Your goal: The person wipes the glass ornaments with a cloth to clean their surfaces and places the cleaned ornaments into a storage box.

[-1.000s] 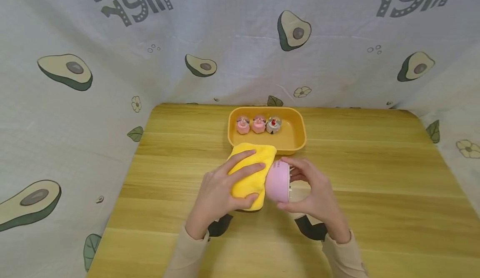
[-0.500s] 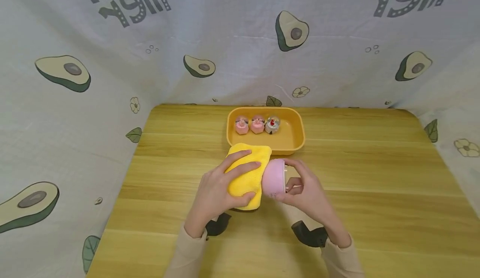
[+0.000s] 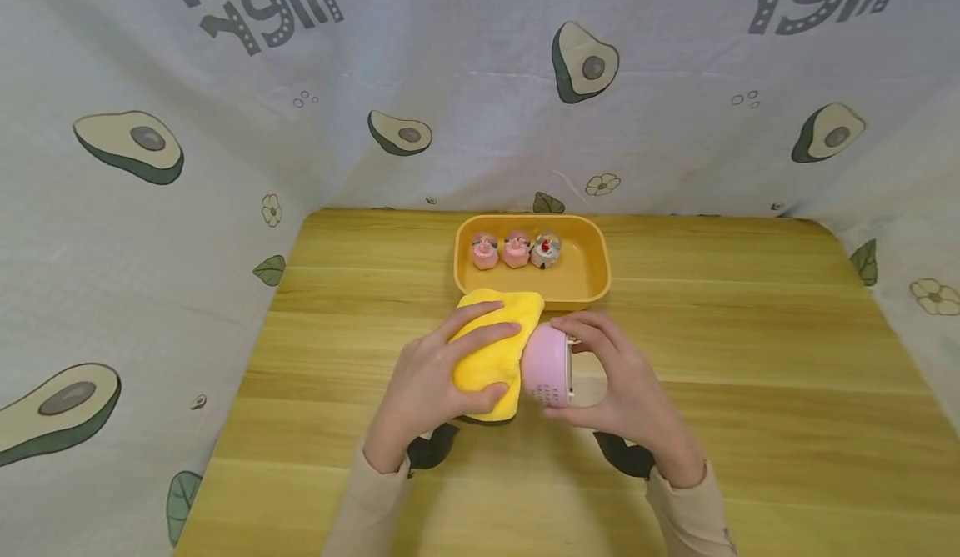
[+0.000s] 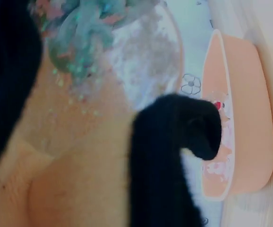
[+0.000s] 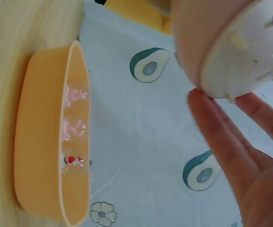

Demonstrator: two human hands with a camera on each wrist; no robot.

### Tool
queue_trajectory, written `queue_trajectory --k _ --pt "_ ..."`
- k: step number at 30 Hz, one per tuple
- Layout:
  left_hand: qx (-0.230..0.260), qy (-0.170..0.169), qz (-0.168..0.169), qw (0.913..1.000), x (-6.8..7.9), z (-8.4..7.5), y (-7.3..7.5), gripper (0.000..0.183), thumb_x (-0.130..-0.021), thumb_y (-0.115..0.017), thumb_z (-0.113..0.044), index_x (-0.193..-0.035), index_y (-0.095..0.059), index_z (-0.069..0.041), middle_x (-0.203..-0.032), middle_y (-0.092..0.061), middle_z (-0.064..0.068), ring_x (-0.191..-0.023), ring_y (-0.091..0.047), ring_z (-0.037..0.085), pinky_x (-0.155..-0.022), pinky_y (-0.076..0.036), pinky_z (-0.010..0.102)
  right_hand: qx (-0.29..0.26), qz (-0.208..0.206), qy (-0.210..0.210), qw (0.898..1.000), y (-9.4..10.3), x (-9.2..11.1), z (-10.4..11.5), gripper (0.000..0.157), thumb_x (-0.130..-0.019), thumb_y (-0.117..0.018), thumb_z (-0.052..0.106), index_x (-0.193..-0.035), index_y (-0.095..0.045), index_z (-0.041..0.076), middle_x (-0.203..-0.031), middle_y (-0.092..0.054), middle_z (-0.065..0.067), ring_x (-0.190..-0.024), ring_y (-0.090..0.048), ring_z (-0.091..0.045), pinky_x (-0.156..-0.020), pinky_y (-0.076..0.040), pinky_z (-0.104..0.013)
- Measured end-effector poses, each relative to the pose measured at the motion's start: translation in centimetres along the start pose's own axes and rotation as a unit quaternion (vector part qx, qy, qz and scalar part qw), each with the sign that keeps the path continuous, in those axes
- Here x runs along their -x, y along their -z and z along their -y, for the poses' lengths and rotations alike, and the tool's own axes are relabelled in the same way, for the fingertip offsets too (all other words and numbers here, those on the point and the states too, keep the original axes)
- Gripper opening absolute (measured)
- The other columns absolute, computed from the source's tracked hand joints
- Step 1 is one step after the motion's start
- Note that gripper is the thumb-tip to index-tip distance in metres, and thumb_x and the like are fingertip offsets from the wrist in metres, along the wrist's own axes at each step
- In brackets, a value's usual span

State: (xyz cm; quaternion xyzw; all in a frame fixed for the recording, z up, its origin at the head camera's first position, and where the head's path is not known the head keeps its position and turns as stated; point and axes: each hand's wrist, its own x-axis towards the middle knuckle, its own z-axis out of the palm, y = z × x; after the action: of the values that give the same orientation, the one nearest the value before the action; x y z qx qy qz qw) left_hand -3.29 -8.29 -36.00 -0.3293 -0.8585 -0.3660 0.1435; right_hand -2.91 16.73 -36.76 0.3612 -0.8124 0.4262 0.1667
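A snow globe with a pink base (image 3: 546,365) lies on its side between the hands in the head view. My left hand (image 3: 423,382) spreads over a yellow cloth (image 3: 487,373) and grips the globe through it. The cloth hides the dome there; in the left wrist view the clear dome (image 4: 148,52) shows teal shapes and glitter inside. My right hand (image 3: 633,386) pinches the base's rim between thumb and fingers. The right wrist view shows the base's white underside (image 5: 250,56) with small pegs, a fingertip at its edge.
Behind the hands, a yellow tray (image 3: 588,265) holds three small globes: two pink ones (image 3: 484,253) and a white one (image 3: 546,251) with red inside. It stands on a wooden table (image 3: 750,357). An avocado-print curtain (image 3: 480,65) hangs behind.
The pink base has turned, its printed lettering going from the top to the lower side. My right fingers have shifted their grip on the rim. Cloth and left hand have moved slightly left.
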Motion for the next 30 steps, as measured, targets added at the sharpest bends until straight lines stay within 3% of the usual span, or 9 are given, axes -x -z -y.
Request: queue_trajectory --k 2,5,7,11,14,18,22,25,30 --pt "-0.020 -0.005 -0.009 0.9997 0.1 -0.2 -0.2 0.051 -0.076 -0.070 -0.039 -0.126 -0.061 -0.029 -0.137 -0.049 -0.008 -0.049 -0.037 0.001 -0.045 -0.031 0.016 -0.007 -0.015 0.013 1.000 -0.2 0.1 -0.4 0.078 -0.071 -0.077 0.052 -0.126 -0.055 0.000 -0.120 -0.053 -0.015 -0.102 -0.054 -0.018 -0.079 -0.049 -0.020" --pt "-0.052 -0.011 -0.030 0.9981 0.1 -0.6 -0.5 0.052 -0.074 -0.071 -0.040 -0.124 -0.062 -0.030 -0.135 -0.051 -0.008 -0.052 -0.043 0.005 -0.045 -0.031 0.015 -0.037 -0.036 -0.003 0.999 -0.7 0.3 -0.8 0.080 -0.069 -0.078 0.051 -0.123 -0.056 -0.003 -0.115 -0.055 -0.016 -0.094 -0.056 -0.017 -0.077 -0.050 -0.019" --pt "-0.072 -0.013 -0.048 0.9962 0.1 -0.8 -0.7 0.052 -0.073 -0.071 -0.041 -0.123 -0.063 -0.030 -0.135 -0.051 -0.007 -0.057 -0.049 0.009 -0.046 -0.032 0.016 -0.062 -0.052 -0.036 0.996 -1.0 0.6 -0.8 0.081 -0.066 -0.083 0.046 -0.123 -0.055 -0.005 -0.113 -0.057 -0.015 -0.088 -0.058 -0.016 -0.074 -0.052 -0.020" --pt "-0.101 -0.017 -0.102 0.9895 0.0 -0.9 -1.3 0.051 -0.074 -0.070 -0.045 -0.122 -0.064 -0.030 -0.136 -0.051 -0.005 -0.071 -0.060 0.019 -0.048 -0.039 0.019 -0.120 -0.093 -0.125 0.981 -1.8 0.8 -0.1 0.075 -0.060 -0.090 0.010 -0.124 -0.054 -0.006 -0.109 -0.059 -0.009 -0.078 -0.060 -0.012 -0.068 -0.053 -0.020" --pt "-0.102 -0.025 -0.161 0.9814 -0.1 -0.8 -2.2 0.046 -0.079 -0.064 -0.047 -0.120 -0.064 -0.028 -0.135 -0.052 -0.001 -0.082 -0.063 0.025 -0.054 -0.048 0.025 -0.182 -0.131 -0.188 0.956 -2.4 0.7 0.5 0.069 -0.061 -0.078 -0.010 -0.125 -0.053 -0.006 -0.108 -0.058 -0.009 -0.080 -0.063 -0.013 -0.065 -0.054 -0.021" --pt "-0.065 -0.035 -0.235 0.9692 -0.2 -0.5 -3.6 0.043 -0.084 -0.057 -0.048 -0.119 -0.062 -0.023 -0.133 -0.053 0.006 -0.100 -0.062 0.029 -0.069 -0.054 0.035 -0.270 -0.180 -0.258 0.910 -3.3 0.6 1.2 0.054 -0.070 -0.065 -0.007 -0.123 -0.054 -0.003 -0.107 -0.057 -0.012 -0.082 -0.064 -0.017 -0.065 -0.054 -0.024" --pt "0.010 -0.033 -0.279 0.9598 -0.1 -0.1 -4.8 0.043 -0.084 -0.060 -0.045 -0.119 -0.059 -0.020 -0.133 -0.050 0.011 -0.110 -0.056 0.032 -0.079 -0.053 0.042 -0.341 -0.208 -0.291 0.870 -4.1 0.6 1.4 0.042 -0.075 -0.057 0.000 -0.117 -0.056 0.006 -0.106 -0.057 -0.010 -0.081 -0.061 -0.016 -0.066 -0.053 -0.024" --pt "0.060 -0.028 -0.296 0.9529 0.0 0.0 -5.3 0.042 -0.084 -0.062 -0.043 -0.119 -0.057 -0.019 -0.135 -0.047 0.013 -0.114 -0.052 0.035 -0.084 -0.050 0.044 -0.392 -0.207 -0.302 0.844 -4.6 0.8 1.6 0.037 -0.079 -0.052 0.006 -0.116 -0.056 0.010 -0.106 -0.057 -0.008 -0.082 -0.059 -0.014 -0.066 -0.053 -0.023" --pt "0.102 -0.022 -0.319 0.9418 0.1 0.1 -6.0 0.043 -0.085 -0.062 -0.044 -0.121 -0.054 -0.021 -0.137 -0.042 0.014 -0.119 -0.047 0.037 -0.089 -0.046 0.045 -0.438 -0.168 -0.337 0.817 -5.0 1.0 1.9 0.034 -0.089 -0.043 0.024 -0.120 -0.053 0.013 -0.110 -0.055 -0.007 -0.089 -0.056 -0.014 -0.072 -0.050 -0.023"
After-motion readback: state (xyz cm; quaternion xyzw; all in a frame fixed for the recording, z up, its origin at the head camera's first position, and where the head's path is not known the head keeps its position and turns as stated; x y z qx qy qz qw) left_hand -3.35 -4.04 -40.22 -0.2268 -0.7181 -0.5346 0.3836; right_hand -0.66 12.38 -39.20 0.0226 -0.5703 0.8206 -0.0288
